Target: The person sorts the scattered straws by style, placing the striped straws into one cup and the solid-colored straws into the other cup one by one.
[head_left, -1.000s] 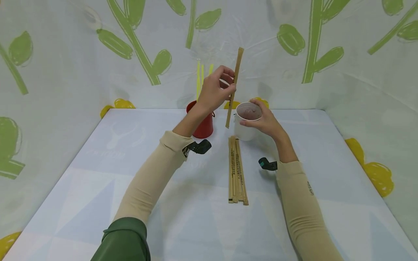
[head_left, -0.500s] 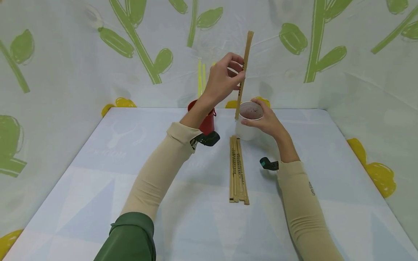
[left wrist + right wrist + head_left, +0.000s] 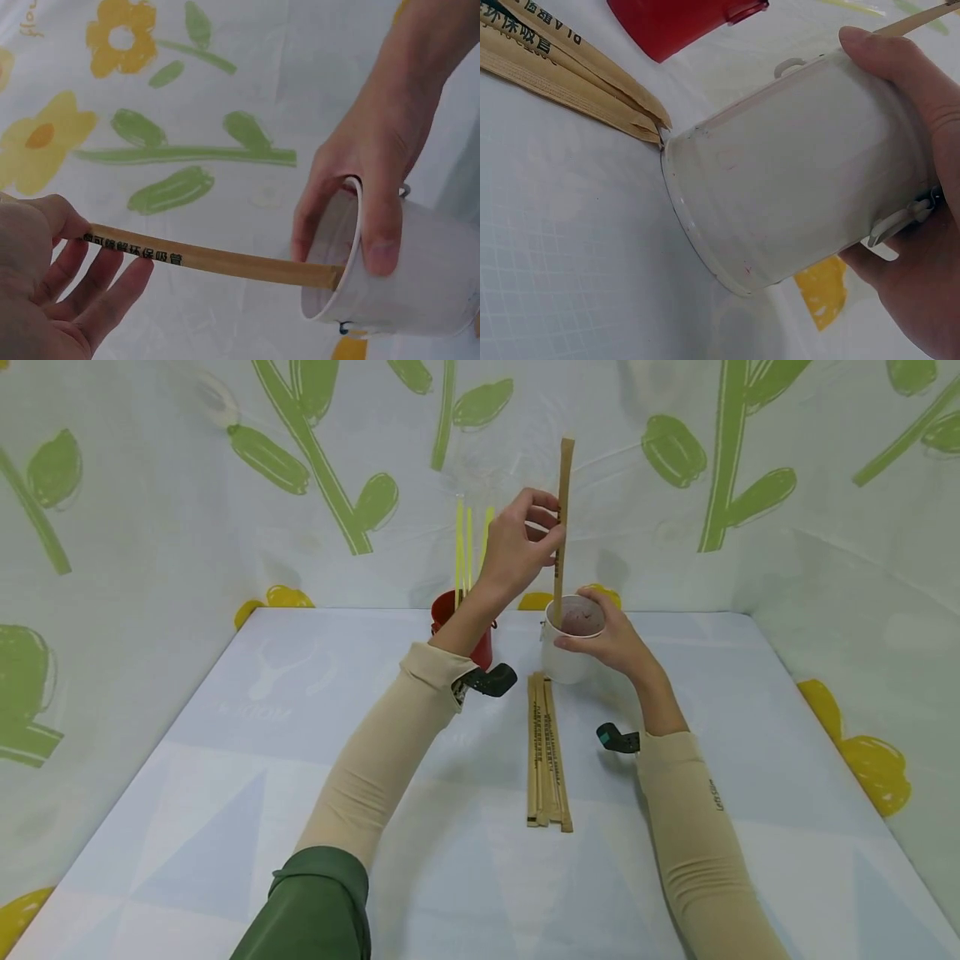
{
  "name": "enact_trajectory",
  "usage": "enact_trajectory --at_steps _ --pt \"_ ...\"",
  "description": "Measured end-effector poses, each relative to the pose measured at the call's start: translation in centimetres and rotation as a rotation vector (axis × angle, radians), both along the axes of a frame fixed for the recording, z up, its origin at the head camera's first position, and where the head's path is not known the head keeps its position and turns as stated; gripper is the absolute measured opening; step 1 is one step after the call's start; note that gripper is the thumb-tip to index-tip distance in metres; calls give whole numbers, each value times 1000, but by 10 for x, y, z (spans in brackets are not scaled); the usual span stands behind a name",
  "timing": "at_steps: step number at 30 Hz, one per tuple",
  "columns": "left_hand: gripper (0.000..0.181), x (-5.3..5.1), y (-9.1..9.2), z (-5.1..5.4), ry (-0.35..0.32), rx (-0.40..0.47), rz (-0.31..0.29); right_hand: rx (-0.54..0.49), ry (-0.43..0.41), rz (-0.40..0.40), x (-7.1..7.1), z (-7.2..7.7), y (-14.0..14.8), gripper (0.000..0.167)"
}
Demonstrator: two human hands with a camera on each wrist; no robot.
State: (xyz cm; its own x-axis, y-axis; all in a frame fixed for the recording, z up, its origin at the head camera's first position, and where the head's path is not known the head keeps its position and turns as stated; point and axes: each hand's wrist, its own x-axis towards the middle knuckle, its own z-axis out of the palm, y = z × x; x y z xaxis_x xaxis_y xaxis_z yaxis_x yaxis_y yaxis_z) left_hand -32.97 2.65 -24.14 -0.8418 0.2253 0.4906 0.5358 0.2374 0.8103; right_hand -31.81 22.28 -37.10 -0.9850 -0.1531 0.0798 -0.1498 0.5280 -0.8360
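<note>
Left hand (image 3: 521, 542), pinching one wrapped straw (image 3: 565, 485); I see its tip newly inside the white pail (image 3: 562, 660), insertion begun. Right hand (image 3: 617, 637), gripping the pail.

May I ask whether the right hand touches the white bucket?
Touching: left wrist view shows the right hand gripping the white bucket by its rim.

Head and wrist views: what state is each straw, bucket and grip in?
White bucket: upright, open
Held straw: wrapped, near upright, lower end inside white bucket
Red bucket: upright, holding yellow sticks
Straw bunch: wrapped, lying flat
Left grip: pinching held straw
Right grip: holding white bucket's rim
</note>
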Motion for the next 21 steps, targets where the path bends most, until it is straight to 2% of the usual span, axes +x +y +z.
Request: enact_trajectory --at_steps 10,21 --pt "27 -5 6 -26 -27 1 -14 -9 4 6 0 0 1 100" --pt "26 -9 14 -52 -86 -1 -42 -17 30 27 1 0 2 97"
